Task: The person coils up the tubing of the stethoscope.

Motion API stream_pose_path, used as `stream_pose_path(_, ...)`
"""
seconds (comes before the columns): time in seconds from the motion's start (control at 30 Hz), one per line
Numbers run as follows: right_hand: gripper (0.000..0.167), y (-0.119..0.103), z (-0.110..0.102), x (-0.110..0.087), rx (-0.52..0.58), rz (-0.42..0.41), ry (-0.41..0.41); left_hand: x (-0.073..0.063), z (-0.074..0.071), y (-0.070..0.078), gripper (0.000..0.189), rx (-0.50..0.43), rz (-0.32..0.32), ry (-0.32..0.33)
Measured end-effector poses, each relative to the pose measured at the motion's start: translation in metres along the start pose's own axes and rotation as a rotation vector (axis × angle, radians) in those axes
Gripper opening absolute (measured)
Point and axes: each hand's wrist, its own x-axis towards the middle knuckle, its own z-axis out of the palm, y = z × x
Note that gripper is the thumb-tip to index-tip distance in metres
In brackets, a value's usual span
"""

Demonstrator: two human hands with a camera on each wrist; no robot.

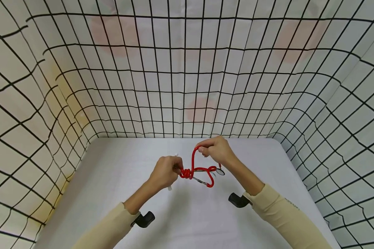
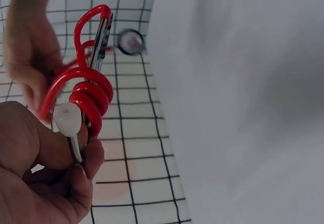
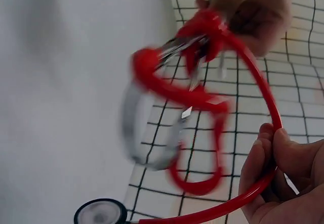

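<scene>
A stethoscope with red tubing (image 1: pixel 187 174) is held above the white table, part of the tubing coiled several times round its metal ear tubes. My left hand (image 1: pixel 166 170) grips the ear tubes beside the coils. A white eartip (image 2: pixel 67 119) pokes out of that hand in the left wrist view. Higher up on the right, my right hand (image 1: pixel 217 150) pinches a length of the tubing between thumb and fingers, drawing it up in an arc from the coils. The round chest piece (image 3: pixel 101 213) dangles from the tubing's end, below the right hand.
A white table (image 1: pixel 205 221) lies beneath both hands. Black wire mesh (image 1: pixel 185 72) rises at the back and along both sides, with pale sheeting behind it. A black device (image 1: pixel 144 219) sticks out from the left cuff, another (image 1: pixel 238 200) from the right.
</scene>
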Motion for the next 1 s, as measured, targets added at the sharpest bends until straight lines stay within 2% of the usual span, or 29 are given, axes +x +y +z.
stream_pose_path(0.2,0.018,0.025,0.000,0.007,0.095,0.057,-0.035,-0.003,-0.005,0.018,0.024,-0.072,0.013,-0.045)
stream_pose_path(0.43,0.018,0.042,0.008,0.007,0.141,0.091,-0.114,-0.005,-0.010,0.030,0.016,-0.172,-0.054,-0.135)
stream_pose_path(0.57,0.019,0.050,0.010,0.004,0.194,0.121,-0.154,-0.004,-0.013,0.033,0.014,-0.221,-0.085,-0.149)
stream_pose_path(0.6,0.021,0.051,0.010,0.003,0.230,0.113,-0.165,-0.003,-0.014,0.033,0.013,-0.236,-0.097,-0.147)
stream_pose_path(0.7,0.028,0.053,0.013,-0.002,0.349,0.011,-0.216,-0.001,-0.018,0.034,0.011,-0.278,-0.131,-0.112)
stream_pose_path(0.8,0.029,0.054,0.022,-0.004,0.460,0.042,-0.238,0.002,-0.022,0.033,0.011,-0.312,-0.183,-0.056)
stream_pose_path(0.93,0.025,0.059,0.035,-0.002,0.376,0.059,-0.240,0.006,-0.023,0.028,0.011,-0.369,-0.243,0.014)
stream_pose_path(1.0,0.026,0.060,0.039,-0.003,0.303,0.014,-0.251,0.008,-0.023,0.025,0.010,-0.404,-0.261,0.041)
